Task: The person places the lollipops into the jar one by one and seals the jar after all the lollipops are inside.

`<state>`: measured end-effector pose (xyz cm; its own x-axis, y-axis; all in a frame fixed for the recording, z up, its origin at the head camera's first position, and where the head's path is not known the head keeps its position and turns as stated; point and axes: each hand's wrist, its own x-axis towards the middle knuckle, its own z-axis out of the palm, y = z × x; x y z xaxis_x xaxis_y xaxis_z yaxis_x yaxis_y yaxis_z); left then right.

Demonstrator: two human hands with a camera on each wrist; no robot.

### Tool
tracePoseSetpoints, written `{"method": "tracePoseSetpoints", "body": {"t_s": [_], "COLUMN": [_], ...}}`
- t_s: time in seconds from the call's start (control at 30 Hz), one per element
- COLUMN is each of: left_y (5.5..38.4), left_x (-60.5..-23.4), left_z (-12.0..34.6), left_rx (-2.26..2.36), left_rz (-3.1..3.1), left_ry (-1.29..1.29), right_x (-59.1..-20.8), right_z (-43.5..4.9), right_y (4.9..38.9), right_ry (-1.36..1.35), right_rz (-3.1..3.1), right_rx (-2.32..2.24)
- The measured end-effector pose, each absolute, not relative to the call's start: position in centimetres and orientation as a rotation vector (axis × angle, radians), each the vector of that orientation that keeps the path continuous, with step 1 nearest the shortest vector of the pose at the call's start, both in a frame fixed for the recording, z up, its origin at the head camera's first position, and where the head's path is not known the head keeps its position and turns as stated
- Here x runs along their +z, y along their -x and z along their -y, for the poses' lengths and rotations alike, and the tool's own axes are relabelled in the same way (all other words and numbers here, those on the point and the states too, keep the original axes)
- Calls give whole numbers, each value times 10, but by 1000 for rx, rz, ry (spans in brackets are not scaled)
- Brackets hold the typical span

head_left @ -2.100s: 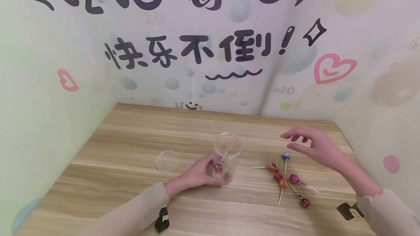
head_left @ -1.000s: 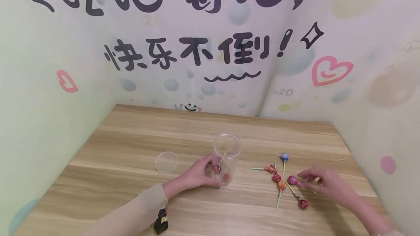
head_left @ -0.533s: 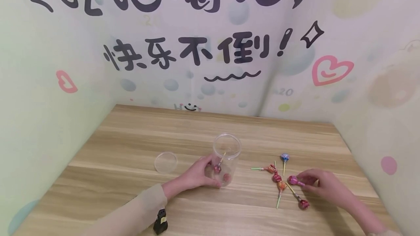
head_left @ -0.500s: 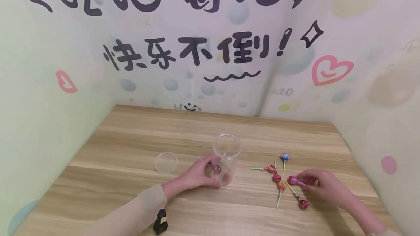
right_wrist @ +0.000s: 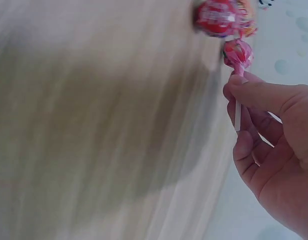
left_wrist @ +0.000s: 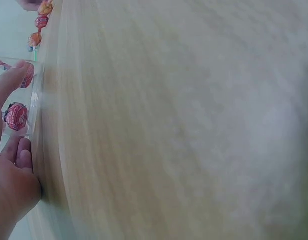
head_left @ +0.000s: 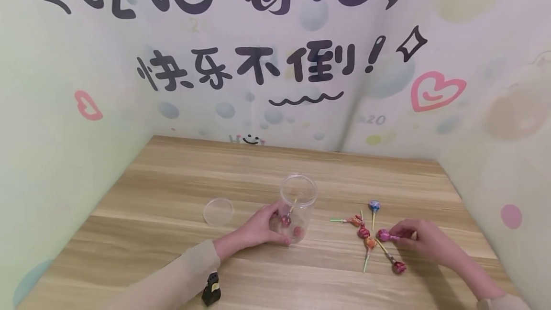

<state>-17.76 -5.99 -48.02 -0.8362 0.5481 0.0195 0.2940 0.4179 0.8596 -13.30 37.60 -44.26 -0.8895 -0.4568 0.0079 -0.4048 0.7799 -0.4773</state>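
My left hand (head_left: pixel 257 229) grips a clear plastic jar (head_left: pixel 306 214) low on its side, with the jar upright and uncovered on the table. Inside lie red-wrapped lollipops (left_wrist: pixel 16 116), one with its stick leaning up toward the rim. At the right, my right hand (head_left: pixel 430 245) pinches the stick of a pink lollipop (right_wrist: pixel 238 54) between thumb and fingers, just below the wrapped head. Around it lie several others: a blue lollipop (head_left: pixel 374 205), an orange lollipop (head_left: pixel 370 243) and a dark red lollipop (head_left: pixel 399 267).
A round clear lid (head_left: pixel 218 212) lies flat left of the jar. The wooden table (head_left: pixel 206 166) meets a printed wall (head_left: pixel 254 123) at the back and walls on both sides. A small black device (head_left: pixel 211 291) sits by the left cuff.
My right hand has come down from above the blue lollipop to the pink one and now pinches its stick. The left hand and jar have stayed in place.
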Motion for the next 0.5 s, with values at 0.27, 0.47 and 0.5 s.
{"method": "tracePoseSetpoints", "body": {"t_s": [0.27, 0.47, 0.5], "left_y": [177, 178, 179], "left_x": [-481, -482, -483], "left_z": [60, 60, 60], "left_rx": [1382, 1388, 1386], "left_rz": [-2401, -2404, -2405], "left_ry": [-730, -757, -759], "right_x": [-425, -409, -407], "right_z": [-373, -366, -364], "right_y": [142, 153, 155], "right_ry": [800, 920, 930], "right_rz": [-2887, -2890, -2894], "right_rx": [-755, -777, -774]}}
